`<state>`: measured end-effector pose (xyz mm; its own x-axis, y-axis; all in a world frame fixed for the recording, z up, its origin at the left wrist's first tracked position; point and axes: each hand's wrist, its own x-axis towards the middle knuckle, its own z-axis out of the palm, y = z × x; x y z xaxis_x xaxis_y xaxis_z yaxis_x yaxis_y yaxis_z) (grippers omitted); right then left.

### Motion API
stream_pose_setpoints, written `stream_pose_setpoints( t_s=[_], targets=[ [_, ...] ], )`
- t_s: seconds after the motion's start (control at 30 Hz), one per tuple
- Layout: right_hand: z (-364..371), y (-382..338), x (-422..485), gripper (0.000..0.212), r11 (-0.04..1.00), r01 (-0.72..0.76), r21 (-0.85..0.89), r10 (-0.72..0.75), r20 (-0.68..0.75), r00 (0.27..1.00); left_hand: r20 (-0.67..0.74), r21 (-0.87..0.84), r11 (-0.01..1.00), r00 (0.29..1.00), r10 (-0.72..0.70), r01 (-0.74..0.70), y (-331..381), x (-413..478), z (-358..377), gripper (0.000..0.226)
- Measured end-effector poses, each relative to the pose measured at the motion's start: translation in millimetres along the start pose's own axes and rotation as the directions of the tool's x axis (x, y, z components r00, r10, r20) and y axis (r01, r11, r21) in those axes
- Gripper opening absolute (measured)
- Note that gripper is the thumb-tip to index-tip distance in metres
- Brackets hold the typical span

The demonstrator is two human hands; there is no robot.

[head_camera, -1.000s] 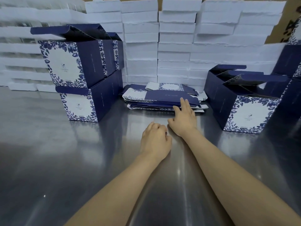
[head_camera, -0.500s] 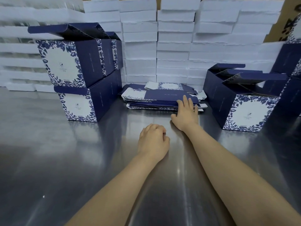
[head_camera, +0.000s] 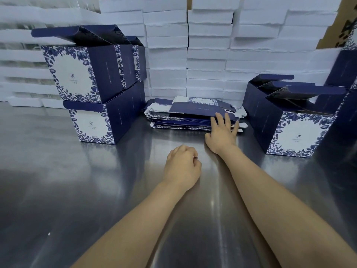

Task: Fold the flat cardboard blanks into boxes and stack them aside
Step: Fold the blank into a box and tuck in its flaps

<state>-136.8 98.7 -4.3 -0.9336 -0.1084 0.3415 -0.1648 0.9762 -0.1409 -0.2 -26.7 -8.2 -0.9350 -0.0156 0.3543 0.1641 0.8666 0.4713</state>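
A pile of flat navy-and-white floral blanks (head_camera: 185,115) lies at the back middle of the steel table (head_camera: 96,190). My right hand (head_camera: 222,134) reaches to the pile's front right edge, its straight spread fingers lying on the blanks. Closer to me, my left hand (head_camera: 182,168) rests on the table with fingers curled, holding nothing. Two folded boxes are stacked at the left, the upper box (head_camera: 85,72) with its lid flaps open, the lower box (head_camera: 96,122) closed. Another folded box (head_camera: 289,124) with open flaps stands at the right.
A wall of stacked white cartons (head_camera: 208,51) runs along the back of the table. More navy boxes (head_camera: 345,89) crowd the far right edge. Brown cardboard (head_camera: 340,22) shows at the top right corner.
My right hand has slid forward from the table onto the front edge of the blank pile. The left hand has stayed curled in nearly the same spot.
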Motion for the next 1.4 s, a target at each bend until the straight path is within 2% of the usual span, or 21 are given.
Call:
stream_pose_setpoints(
  t_s=[0.07, 0.1, 0.13, 0.2, 0.23, 0.27, 0.37, 0.43, 0.47, 0.6, 0.67, 0.77, 0.8, 0.87, 0.93, 1.0, 1.07, 1.1, 1.2, 1.3, 1.4],
  targets=[
    [-6, -3, -5, 0.052, 0.997, 0.073, 0.015, -0.069, -0.193, 0.979, 0.008, 0.001, 1.0, 1.0, 0.003, -0.003, 0, 3, -1, 0.025],
    [-11, -6, -10, 0.045, 0.992, 0.119, 0.047, -0.096, -0.342, 0.935, 0.01, -0.004, 1.0, 1.0, 0.016, -0.016, 1, 4, -1, 0.026],
    [-18, -8, -14, 0.037, 0.982, 0.169, 0.09, -0.102, -0.502, 0.859, 0.013, -0.021, 0.999, 0.999, 0.033, -0.033, 1, 4, -1, 0.027],
    [-40, -14, -20, 0.024, 0.949, 0.258, 0.179, -0.029, -0.769, 0.639, -0.014, -0.097, 0.994, 0.998, 0.054, -0.055, 1, 5, -2, 0.03],
    [-56, -15, -23, 0.021, 0.936, 0.271, 0.224, 0.04, -0.833, 0.552, -0.048, -0.147, 0.988, 0.998, 0.039, -0.046, 0, 7, -3, 0.032],
    [-74, -16, -25, 0.02, 0.919, 0.262, 0.293, 0.118, -0.841, 0.527, -0.086, -0.209, 0.978, 0.996, 0.002, -0.02, -1, 7, -4, 0.035],
    [-134, -10, -29, 0.022, 0.776, 0.246, 0.58, 0.321, -0.7, 0.638, -0.155, -0.489, 0.865, 0.966, -0.209, 0.109, -6, 7, -9, 0.045],
    [-172, 0, -37, 0.023, 0.63, 0.297, 0.718, 0.341, -0.599, 0.725, -0.105, -0.68, 0.709, 0.933, -0.344, 0.185, -9, 8, -14, 0.05],
    [-187, 4, -43, 0.027, 0.602, 0.295, 0.742, 0.313, -0.559, 0.768, -0.067, -0.755, 0.621, 0.918, -0.392, 0.21, -10, 9, -16, 0.051],
    [-216, 20, -65, 0.076, 0.603, 0.087, 0.793, 0.146, -0.217, 0.965, 0.122, -0.943, 0.211, 0.856, -0.502, 0.259, -10, 7, -27, 0.031],
    [-220, 24, -71, 0.076, 0.67, -0.005, 0.742, 0.102, -0.085, 0.991, 0.194, -0.959, 0.097, 0.869, -0.456, 0.265, -13, 4, -31, 0.044],
    [-221, 23, -73, 0.063, 0.761, -0.033, 0.648, 0.1, -0.068, 0.993, 0.259, -0.965, -0.132, 0.895, -0.364, 0.225, -22, 7, -37, 0.059],
    [-221, 23, -74, 0.063, 0.784, -0.011, 0.621, 0.069, -0.07, 0.995, 0.261, -0.965, -0.115, 0.906, -0.332, 0.236, -23, 6, -38, 0.051],
    [-222, 16, -79, 0.06, 0.799, 0.059, 0.598, -0.04, -0.045, 0.998, 0.25, -0.965, 0.001, 0.926, -0.281, 0.261, -22, 4, -39, 0.027],
    [-221, 4, -84, 0.048, 0.787, 0.148, 0.599, -0.122, -0.084, 0.989, 0.254, -0.96, 0.049, 0.929, -0.271, 0.277, -19, 3, -38, 0.027],
    [-215, -9, -84, 0.038, 0.792, 0.187, 0.581, -0.126, -0.144, 0.981, 0.301, -0.95, -0.006, 0.915, -0.269, 0.311, -14, 1, -42, 0.031],
    [-201, -20, -81, 0.029, 0.812, 0.194, 0.55, -0.15, -0.124, 0.981, 0.351, -0.936, -0.124, 0.894, -0.279, 0.329, -15, 0, -46, 0.034],
    [-190, -25, -79, 0.022, 0.843, 0.203, 0.499, -0.174, -0.104, 0.979, 0.355, -0.934, -0.139, 0.894, -0.274, 0.328, -18, 0, -48, 0.034],
    [-139, -42, -76, 0.024, 0.917, 0.252, 0.309, -0.239, -0.082, 0.968, 0.349, -0.937, -0.069, 0.924, -0.154, 0.343, -21, -2, -48, 0.034],
    [-77, -45, -82, 0.044, 0.928, 0.244, 0.283, -0.279, 0.09, 0.956, 0.421, -0.907, -0.072, 0.896, -0.143, 0.415, -25, -2, -45, 0.033],
    [-38, -33, -87, 0.053, 0.94, 0.245, 0.238, -0.311, 0.3, 0.902, 0.471, -0.87, 0.01, 0.835, -0.285, 0.493, -35, 2, -52, 0.023]
  ],
)
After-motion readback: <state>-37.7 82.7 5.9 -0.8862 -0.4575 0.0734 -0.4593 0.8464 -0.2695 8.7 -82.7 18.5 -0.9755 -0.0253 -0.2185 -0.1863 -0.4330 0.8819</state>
